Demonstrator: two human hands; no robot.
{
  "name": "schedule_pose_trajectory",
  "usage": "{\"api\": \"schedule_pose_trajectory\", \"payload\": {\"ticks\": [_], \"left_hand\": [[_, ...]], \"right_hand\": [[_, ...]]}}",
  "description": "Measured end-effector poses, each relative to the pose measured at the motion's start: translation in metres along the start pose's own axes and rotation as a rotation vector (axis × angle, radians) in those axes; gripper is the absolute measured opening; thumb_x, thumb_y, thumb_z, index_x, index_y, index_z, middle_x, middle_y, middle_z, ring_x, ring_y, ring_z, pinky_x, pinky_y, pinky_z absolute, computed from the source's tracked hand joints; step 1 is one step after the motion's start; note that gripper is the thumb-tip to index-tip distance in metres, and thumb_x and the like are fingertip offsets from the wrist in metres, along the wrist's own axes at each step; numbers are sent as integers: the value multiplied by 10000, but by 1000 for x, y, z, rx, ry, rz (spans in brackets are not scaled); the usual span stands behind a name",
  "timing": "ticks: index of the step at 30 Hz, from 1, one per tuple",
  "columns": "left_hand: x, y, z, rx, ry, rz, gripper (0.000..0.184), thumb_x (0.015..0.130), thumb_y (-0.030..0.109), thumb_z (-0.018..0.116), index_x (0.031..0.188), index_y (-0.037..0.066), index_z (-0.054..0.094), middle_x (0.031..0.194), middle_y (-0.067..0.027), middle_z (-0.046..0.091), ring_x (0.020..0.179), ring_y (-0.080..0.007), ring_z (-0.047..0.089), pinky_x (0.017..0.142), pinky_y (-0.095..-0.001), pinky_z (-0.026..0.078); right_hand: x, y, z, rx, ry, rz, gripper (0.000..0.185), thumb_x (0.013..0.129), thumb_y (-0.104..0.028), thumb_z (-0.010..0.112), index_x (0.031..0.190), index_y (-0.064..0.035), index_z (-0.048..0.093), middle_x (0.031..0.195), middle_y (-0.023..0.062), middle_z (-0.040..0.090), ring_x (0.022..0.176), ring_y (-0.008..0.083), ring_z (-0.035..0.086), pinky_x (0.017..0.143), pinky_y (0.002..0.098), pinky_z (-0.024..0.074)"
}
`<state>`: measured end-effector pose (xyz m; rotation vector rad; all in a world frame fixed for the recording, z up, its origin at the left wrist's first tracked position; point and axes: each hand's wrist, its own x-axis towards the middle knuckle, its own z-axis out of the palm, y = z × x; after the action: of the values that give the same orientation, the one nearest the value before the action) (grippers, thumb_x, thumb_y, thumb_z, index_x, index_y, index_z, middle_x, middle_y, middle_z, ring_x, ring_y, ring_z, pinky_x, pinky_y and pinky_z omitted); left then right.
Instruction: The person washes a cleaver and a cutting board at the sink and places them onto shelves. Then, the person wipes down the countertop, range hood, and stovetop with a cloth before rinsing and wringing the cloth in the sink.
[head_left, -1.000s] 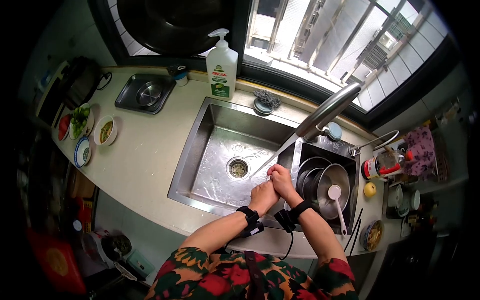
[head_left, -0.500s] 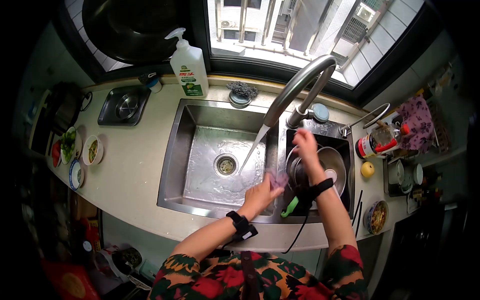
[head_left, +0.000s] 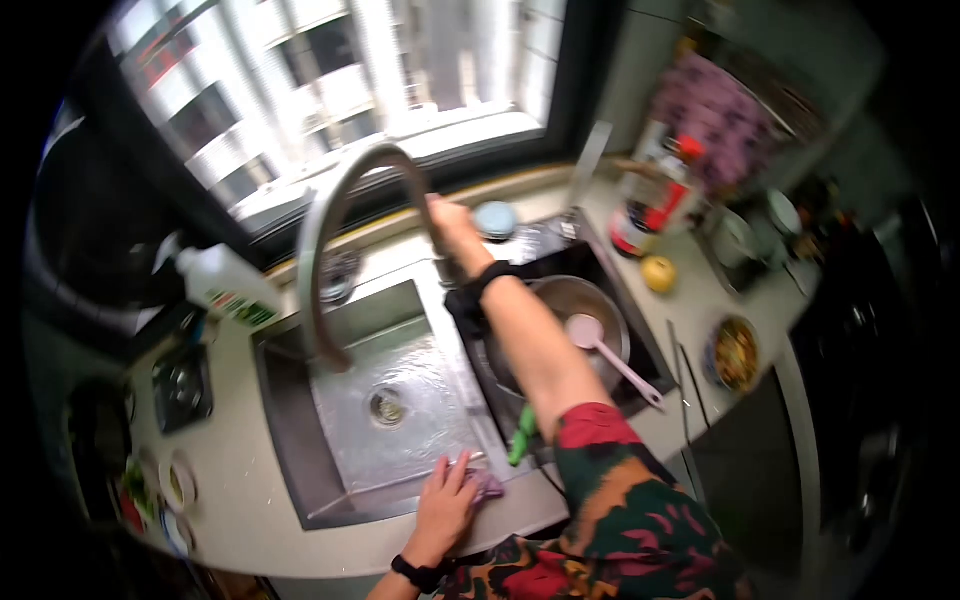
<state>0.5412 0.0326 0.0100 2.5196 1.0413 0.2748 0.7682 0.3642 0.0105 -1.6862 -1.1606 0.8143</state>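
Note:
My right hand [head_left: 457,232] reaches to the back of the sink and is closed around the base of the steel faucet [head_left: 322,235]; its fingertips are partly hidden. No water stream shows below the spout. At the front rim of the sink basin [head_left: 290,440], my left hand [head_left: 447,508] presses a crumpled purple cloth [head_left: 487,486], which sticks out beside its fingers. Under my right arm, the dark second basin holds a metal pot [head_left: 610,300] with a pink ladle [head_left: 588,332] in it. A green handle [head_left: 521,436] lies by the divider.
A white pump bottle [head_left: 235,285] stands left of the sink. Right of it are a red-capped bottle [head_left: 640,215], a yellow fruit [head_left: 658,273], chopsticks [head_left: 690,375] and a bowl of food [head_left: 735,355]. A metal tray [head_left: 182,388] and small bowls sit at the left.
My right hand has moved from above the pot to the faucet. My left hand has brought the cloth to the front rim. The water stream is no longer visible, and the view has turned right.

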Motion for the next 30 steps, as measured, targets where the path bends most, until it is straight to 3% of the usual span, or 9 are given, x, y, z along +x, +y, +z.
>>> {"api": "schedule_pose_trajectory", "payload": {"ticks": [2,6,9,13,14,19,23,28,30], "left_hand": [[-6,3,-1,35,-62,53,242,679,94,582,917,66,549,1221,-103,443,1071,-343,432,831,-418,390],[-12,11,-4,-58,-63,22,209,697,66,561,903,37,537,1133,-130,487,1006,-338,462,810,-400,397],[-16,9,-5,-499,112,-284,145,787,46,485,921,-1,510,946,-168,509,866,-338,478,777,-340,402],[-14,4,1,-1203,263,-535,175,868,105,450,982,-10,516,913,-62,542,800,-123,520,711,-247,430],[-11,11,-4,-1300,245,-536,182,878,121,447,983,-9,519,920,-43,538,800,-87,513,695,-228,432],[-6,50,7,-1455,114,-425,230,867,183,486,1024,17,510,796,-10,540,671,-76,519,573,-190,426],[-2,95,2,-1230,-252,-497,279,861,249,483,993,7,526,786,-32,559,694,-85,526,611,-203,427],[11,158,38,-1406,-467,-297,299,880,276,472,939,1,575,834,-49,588,725,-107,555,607,-215,452],[23,188,57,-1317,-541,-269,319,875,297,475,963,4,566,860,-56,585,735,-120,565,598,-232,470]], "right_hand": [[-22,-6,-7,26,-24,-69,569,833,-544,273,929,-82,590,993,208,564,956,400,504,808,454,384],[-95,24,16,108,209,-204,353,818,-340,511,968,-22,538,830,182,599,790,293,588,686,358,455],[-220,7,-21,229,-294,-215,267,777,-252,578,928,-33,600,854,134,621,748,199,608,670,325,468],[-344,21,-52,-15,-636,-262,545,716,-263,607,1192,-43,455,1121,168,524,961,259,547,805,303,432],[-364,5,-67,61,-742,-57,571,710,-262,611,1207,-43,435,1147,170,504,980,270,540,809,329,432],[-429,17,-94,-147,-229,-96,430,729,-300,566,1117,-120,521,929,174,594,834,309,584,728,379,453],[-462,24,-137,-286,-199,37,301,742,-303,541,974,-118,590,774,163,607,738,328,586,676,393,461],[-502,68,-189,30,6,31,285,741,-310,579,796,-31,589,695,133,598,653,218,593,607,324,456],[-519,81,-222,227,42,128,223,792,-245,585,814,-23,590,665,32,571,650,75,520,578,236,427]]}}
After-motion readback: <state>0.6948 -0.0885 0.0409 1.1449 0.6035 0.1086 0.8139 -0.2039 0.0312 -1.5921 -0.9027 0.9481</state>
